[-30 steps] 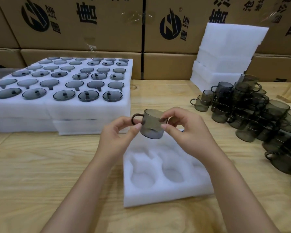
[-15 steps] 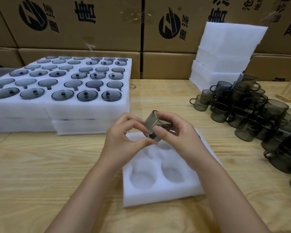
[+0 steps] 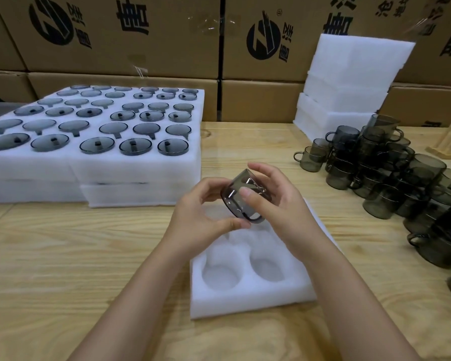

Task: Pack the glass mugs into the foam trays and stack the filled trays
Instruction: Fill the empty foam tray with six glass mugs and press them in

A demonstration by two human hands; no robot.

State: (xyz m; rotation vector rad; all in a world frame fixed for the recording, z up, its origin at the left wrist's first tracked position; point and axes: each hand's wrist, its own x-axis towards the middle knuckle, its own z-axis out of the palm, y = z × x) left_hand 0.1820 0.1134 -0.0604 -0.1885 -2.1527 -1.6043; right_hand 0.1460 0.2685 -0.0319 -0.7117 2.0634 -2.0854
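Over foam tray [image 3: 245,303], left hand [image 3: 195,217], right hand [image 3: 279,204] grip mug [image 3: 235,194], axis tilted.

You work at a light wooden table [image 3: 63,256] with strong grain and a dark knot [image 3: 206,133] near its far edge. Along the back, you see brown cardboard boxes [image 3: 141,35] stacked in two rows, the upper row much taller than the lower. The upper boxes carry a round black logo [image 3: 263,40] and large black printed characters. Clear tape [image 3: 211,22] wrinkles over the seam between two of them. At your far right, pale wooden slats [image 3: 448,142] lie on the table, cut off by the frame.
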